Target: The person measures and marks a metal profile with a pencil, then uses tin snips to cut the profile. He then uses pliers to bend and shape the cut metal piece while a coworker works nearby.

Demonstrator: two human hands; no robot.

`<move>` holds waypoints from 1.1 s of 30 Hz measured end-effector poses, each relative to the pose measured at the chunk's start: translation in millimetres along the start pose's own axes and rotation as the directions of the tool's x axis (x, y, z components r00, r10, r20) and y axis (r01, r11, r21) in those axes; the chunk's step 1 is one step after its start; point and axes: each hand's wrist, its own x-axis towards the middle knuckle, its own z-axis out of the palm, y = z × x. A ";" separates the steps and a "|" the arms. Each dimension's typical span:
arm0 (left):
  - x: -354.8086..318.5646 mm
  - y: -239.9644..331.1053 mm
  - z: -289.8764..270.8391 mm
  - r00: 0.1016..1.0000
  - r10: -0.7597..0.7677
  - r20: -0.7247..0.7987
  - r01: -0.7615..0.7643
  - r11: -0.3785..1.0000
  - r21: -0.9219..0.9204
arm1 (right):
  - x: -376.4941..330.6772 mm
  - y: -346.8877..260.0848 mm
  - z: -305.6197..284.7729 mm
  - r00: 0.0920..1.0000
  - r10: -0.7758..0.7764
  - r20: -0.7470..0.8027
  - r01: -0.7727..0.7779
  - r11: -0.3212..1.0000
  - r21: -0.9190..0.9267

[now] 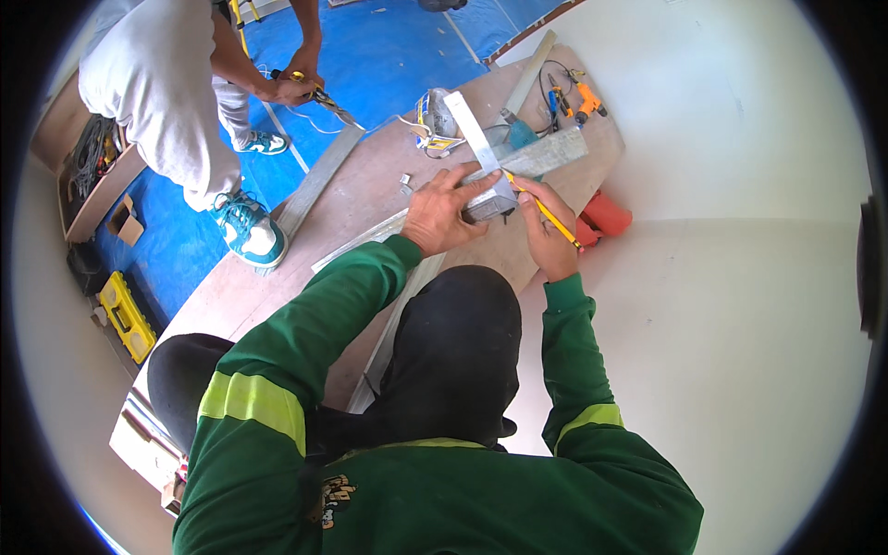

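Note:
My right hand (548, 231) grips a yellow pencil (558, 220); its upper end touches the edge of a flat silver metal strip (474, 134). This strip lies across a long grey metal channel (551, 154). My left hand (438, 215) is closed over the metal where the two cross, with its fingers on the strip and the channel. A short boxy metal part (493, 201) shows between my hands. How the metal pieces join under my fingers is hidden. Both hands work above a brown board (305, 250).
A co-worker's hand (291, 88) holds snips (333, 104) at a metal channel (319, 180), with a shoe (250, 231) on it. An orange-handled tool (588, 102), teal tool (521, 134), opened bucket (435, 120) and red object (606, 215) are nearby. A white wall (721, 305) stands right.

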 end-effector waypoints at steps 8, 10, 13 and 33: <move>5.1 -22.6 -4.7 0.998 -0.058 0.024 0.056 0.994 0.098 | -19.8 -4.2 -24.5 0.992 0.115 0.053 -0.101 0.972 -0.211; 1.8 -21.8 -3.5 0.994 -0.089 0.065 0.081 0.989 0.120 | -20.4 -4.6 -22.3 0.997 0.083 -0.007 -0.083 0.991 -0.106; -4.7 -16.3 1.3 0.982 -0.102 0.161 0.087 0.992 0.095 | -14.6 1.5 -4.3 0.994 0.106 -0.040 -0.104 0.994 0.042; -59.7 -59.6 20.8 0.914 -0.208 0.348 0.137 0.966 0.218 | -87.8 127.7 127.4 0.674 0.680 0.288 -0.735 0.579 0.353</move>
